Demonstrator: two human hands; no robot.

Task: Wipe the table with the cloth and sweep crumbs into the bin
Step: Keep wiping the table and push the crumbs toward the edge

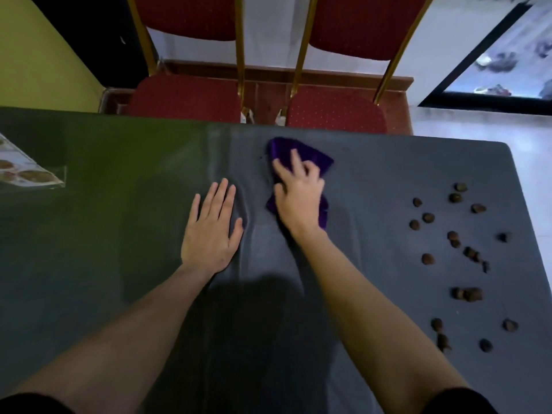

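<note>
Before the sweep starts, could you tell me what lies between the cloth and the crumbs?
Only bare tablecloth separates the purple cloth from the crumbs, per the head view.

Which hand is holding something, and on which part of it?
The right hand presses the purple cloth near its middle, fingers spread. The left hand lies flat on the dark tablecloth.
</note>
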